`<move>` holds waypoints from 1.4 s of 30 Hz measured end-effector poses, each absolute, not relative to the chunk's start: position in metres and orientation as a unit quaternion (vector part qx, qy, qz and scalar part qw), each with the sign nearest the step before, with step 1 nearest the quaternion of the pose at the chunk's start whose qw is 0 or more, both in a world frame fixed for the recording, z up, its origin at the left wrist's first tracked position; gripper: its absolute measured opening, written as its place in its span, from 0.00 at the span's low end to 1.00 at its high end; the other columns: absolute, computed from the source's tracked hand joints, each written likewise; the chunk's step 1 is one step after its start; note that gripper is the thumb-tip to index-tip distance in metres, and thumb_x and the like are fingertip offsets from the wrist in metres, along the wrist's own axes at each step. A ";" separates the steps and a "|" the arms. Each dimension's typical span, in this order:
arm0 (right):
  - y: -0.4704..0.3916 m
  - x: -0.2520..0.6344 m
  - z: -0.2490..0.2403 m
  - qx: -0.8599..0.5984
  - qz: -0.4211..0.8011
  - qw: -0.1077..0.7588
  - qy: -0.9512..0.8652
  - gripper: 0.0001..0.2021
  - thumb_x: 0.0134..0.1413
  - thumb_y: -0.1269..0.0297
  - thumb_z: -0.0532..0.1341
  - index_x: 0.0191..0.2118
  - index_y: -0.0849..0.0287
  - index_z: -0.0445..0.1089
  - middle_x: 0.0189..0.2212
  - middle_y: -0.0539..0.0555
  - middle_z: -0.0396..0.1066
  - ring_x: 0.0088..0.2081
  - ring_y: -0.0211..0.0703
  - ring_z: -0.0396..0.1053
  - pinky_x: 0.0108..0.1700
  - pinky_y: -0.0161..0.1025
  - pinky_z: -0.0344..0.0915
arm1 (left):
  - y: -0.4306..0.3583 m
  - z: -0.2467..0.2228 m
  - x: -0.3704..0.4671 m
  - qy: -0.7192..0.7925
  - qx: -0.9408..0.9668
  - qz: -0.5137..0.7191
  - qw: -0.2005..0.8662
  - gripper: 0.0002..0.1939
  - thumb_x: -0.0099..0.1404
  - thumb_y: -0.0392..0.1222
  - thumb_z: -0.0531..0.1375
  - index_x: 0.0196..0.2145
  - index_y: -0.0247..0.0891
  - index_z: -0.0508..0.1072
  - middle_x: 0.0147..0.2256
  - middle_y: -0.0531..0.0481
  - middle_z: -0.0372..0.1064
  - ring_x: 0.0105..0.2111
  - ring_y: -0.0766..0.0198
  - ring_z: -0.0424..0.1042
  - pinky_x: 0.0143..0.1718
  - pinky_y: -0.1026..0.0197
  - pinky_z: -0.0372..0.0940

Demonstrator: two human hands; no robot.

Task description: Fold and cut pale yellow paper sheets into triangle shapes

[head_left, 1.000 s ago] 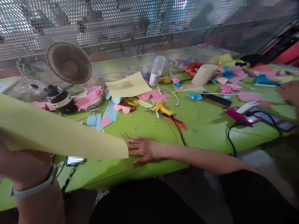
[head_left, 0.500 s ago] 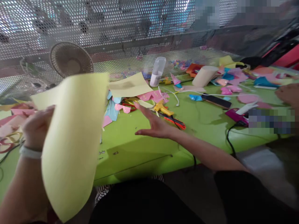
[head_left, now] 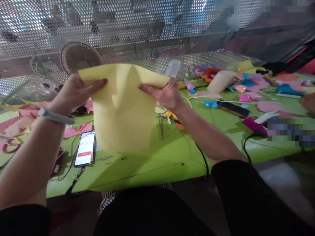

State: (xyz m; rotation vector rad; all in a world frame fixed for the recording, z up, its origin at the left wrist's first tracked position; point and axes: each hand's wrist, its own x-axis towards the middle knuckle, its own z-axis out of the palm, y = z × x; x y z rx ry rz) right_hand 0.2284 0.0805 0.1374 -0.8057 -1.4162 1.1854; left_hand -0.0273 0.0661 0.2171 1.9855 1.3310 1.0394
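Note:
A sheet of yellow paper hangs in front of me above the green table, held up by its top edge. My left hand pinches the upper left part, thumb on the near face. On the upper right, my right hand grips it the same way, thumb also in front. Between the two thumbs the paper buckles slightly, and its lower edge hangs free. Behind it, part of the tabletop is hidden. A lit phone lies on the table below my left hand.
Yellow glue gun lies behind my right wrist. Scissors and pink paper scraps are at the left. A fan and a clear bottle stand at the back. Another person's hand shows at the right edge.
My right hand, earlier open and reaching over the table, now grips the yellow paper. The sheet has moved right and is spread between both hands. The phone has come into view.

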 end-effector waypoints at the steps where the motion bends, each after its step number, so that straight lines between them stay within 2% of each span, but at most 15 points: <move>1: 0.078 0.230 0.141 -0.320 0.442 0.561 -0.623 0.10 0.46 0.53 0.73 0.35 0.46 0.79 0.42 0.46 0.78 0.55 0.49 0.71 0.53 0.42 0.73 | 0.056 0.223 -0.028 0.471 0.756 0.402 0.212 0.22 0.65 0.41 0.51 0.44 0.17 0.72 0.42 0.51 0.78 0.51 0.56 0.72 0.46 0.48 0.63; 4: 0.055 0.242 0.140 -0.213 0.304 0.577 -0.727 0.06 0.49 0.57 0.72 0.36 0.41 0.80 0.41 0.46 0.79 0.47 0.45 0.75 0.53 0.45 0.72 | 0.012 0.229 -0.035 0.434 0.790 0.415 0.125 0.18 0.60 0.48 0.64 0.39 0.28 0.78 0.40 0.52 0.80 0.48 0.56 0.77 0.49 0.49 0.67; 7: 0.027 0.259 0.114 -0.146 0.275 0.494 -0.812 0.09 0.59 0.56 0.66 0.45 0.38 0.78 0.44 0.49 0.79 0.46 0.44 0.76 0.54 0.48 0.72 | -0.032 0.204 -0.041 0.359 0.825 0.363 0.243 0.12 0.58 0.52 0.68 0.34 0.41 0.83 0.41 0.48 0.81 0.45 0.54 0.79 0.51 0.52 0.71; 9: 0.016 0.273 0.085 -0.147 0.293 0.426 -0.843 0.12 0.65 0.53 0.60 0.48 0.42 0.78 0.47 0.53 0.79 0.51 0.46 0.74 0.57 0.50 0.68 | -0.050 0.169 -0.041 0.291 0.856 0.291 0.313 0.13 0.66 0.50 0.63 0.44 0.45 0.82 0.45 0.46 0.80 0.49 0.53 0.77 0.56 0.52 0.69; 12: 0.012 0.295 0.038 -0.154 0.324 0.343 -0.868 0.14 0.65 0.58 0.60 0.53 0.51 0.76 0.50 0.59 0.77 0.56 0.48 0.71 0.56 0.50 0.69 | -0.057 0.103 -0.033 0.175 0.933 0.204 0.240 0.20 0.74 0.41 0.51 0.59 0.40 0.71 0.55 0.41 0.73 0.56 0.56 0.73 0.58 0.53 0.68; 15: 0.012 0.318 0.008 -0.272 0.326 0.204 -0.882 0.18 0.61 0.60 0.63 0.57 0.49 0.73 0.56 0.57 0.73 0.61 0.51 0.66 0.61 0.54 0.65 | -0.055 0.050 -0.020 0.185 0.953 0.163 0.178 0.20 0.74 0.39 0.49 0.59 0.36 0.69 0.53 0.39 0.74 0.49 0.55 0.77 0.48 0.56 0.74; 18: 0.008 0.335 0.006 -0.340 0.301 0.136 -0.881 0.22 0.62 0.68 0.57 0.60 0.48 0.70 0.59 0.54 0.70 0.64 0.51 0.62 0.67 0.59 0.57 | -0.050 0.026 -0.011 0.176 0.957 0.123 0.197 0.20 0.73 0.38 0.50 0.59 0.36 0.70 0.54 0.39 0.73 0.49 0.54 0.77 0.48 0.56 0.73; 22: -0.004 0.334 0.028 -0.332 0.298 0.159 -0.881 0.28 0.58 0.72 0.56 0.64 0.51 0.65 0.63 0.54 0.65 0.67 0.49 0.57 0.69 0.58 0.50 | -0.036 0.022 -0.005 0.223 0.922 0.144 0.280 0.17 0.73 0.41 0.52 0.55 0.38 0.73 0.49 0.43 0.77 0.46 0.58 0.78 0.47 0.60 0.71; 26: -0.017 0.300 0.036 -0.314 0.351 0.169 -0.866 0.30 0.57 0.58 0.64 0.64 0.58 0.64 0.63 0.59 0.66 0.64 0.52 0.63 0.66 0.52 0.59 | -0.017 0.017 0.003 0.323 0.856 0.190 0.356 0.16 0.74 0.46 0.53 0.44 0.37 0.78 0.36 0.47 0.79 0.33 0.64 0.76 0.35 0.65 0.67; 28: -0.020 0.280 0.028 -0.378 0.359 0.187 -0.833 0.26 0.55 0.50 0.66 0.56 0.60 0.73 0.53 0.61 0.75 0.54 0.53 0.72 0.58 0.49 0.67 | -0.013 0.014 0.005 0.372 0.819 0.195 0.391 0.19 0.73 0.51 0.54 0.38 0.35 0.78 0.29 0.50 0.76 0.26 0.68 0.71 0.28 0.66 0.62; 31: -0.018 0.263 0.014 -0.451 0.390 0.218 -0.773 0.18 0.61 0.49 0.60 0.39 0.59 0.78 0.37 0.56 0.80 0.39 0.46 0.76 0.45 0.42 0.70 | -0.011 0.015 -0.001 0.412 0.788 0.187 0.417 0.22 0.68 0.58 0.58 0.30 0.34 0.74 0.23 0.55 0.66 0.21 0.71 0.61 0.23 0.67 0.55; 34: -0.014 0.266 0.008 -0.480 0.392 0.243 -0.746 0.17 0.61 0.50 0.59 0.34 0.59 0.76 0.32 0.54 0.78 0.34 0.43 0.74 0.39 0.39 0.68 | -0.012 0.021 -0.019 0.411 0.817 0.176 0.364 0.23 0.61 0.61 0.64 0.29 0.35 0.70 0.23 0.57 0.62 0.24 0.70 0.60 0.26 0.66 0.56; 36: -0.012 0.273 0.007 -0.495 0.385 0.262 -0.734 0.17 0.60 0.50 0.59 0.33 0.59 0.74 0.30 0.52 0.76 0.33 0.42 0.72 0.37 0.38 0.67 | -0.013 0.023 -0.033 0.415 0.836 0.176 0.314 0.23 0.59 0.61 0.66 0.30 0.36 0.71 0.25 0.55 0.64 0.25 0.68 0.63 0.28 0.65 0.58; 39: -0.014 0.278 0.009 -0.513 0.383 0.277 -0.716 0.18 0.60 0.49 0.58 0.32 0.59 0.73 0.27 0.51 0.74 0.31 0.41 0.71 0.35 0.37 0.66 | -0.016 0.019 -0.048 0.392 0.838 0.196 0.325 0.16 0.68 0.53 0.61 0.35 0.37 0.74 0.34 0.49 0.73 0.35 0.63 0.73 0.36 0.63 0.65; 42: -0.018 0.273 0.014 -0.503 0.365 0.287 -0.729 0.17 0.62 0.51 0.57 0.33 0.58 0.72 0.28 0.51 0.75 0.31 0.41 0.71 0.34 0.36 0.66 | -0.023 0.016 -0.051 0.397 0.818 0.212 0.359 0.13 0.72 0.48 0.56 0.36 0.38 0.76 0.39 0.47 0.76 0.40 0.63 0.76 0.42 0.63 0.67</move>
